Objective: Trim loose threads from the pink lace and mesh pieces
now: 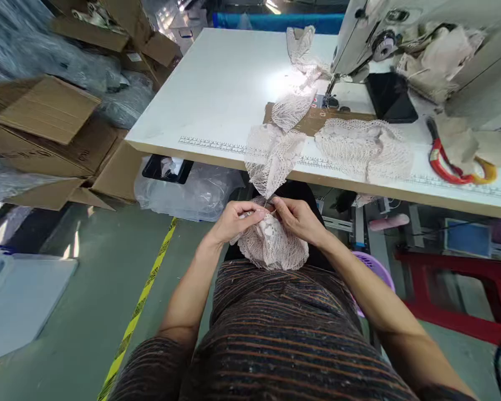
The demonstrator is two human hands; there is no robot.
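Both bare hands are closed in fine pinches: the left hand (237, 221) and the right hand (298, 219) grip the upper edge of a gathered, pale pink openwork lace piece (273, 248) resting in the person's lap, below the table's front edge. Judging by how things lie, the work is partway along: the piece is bunched up, and a thin pale thread (266, 204) seems to link it to a long, twisted strip of pale lace (278, 153) that droops over the edge of the white tabletop (217, 83), so separation looks not yet done. That strip runs back past the presser foot of the white sewing machine (365, 33), its sections apparently joined in a chain and left to handle. Another pale, rumpled lace piece (363, 147) lies on the table to the right; whether it is finished, I cannot tell
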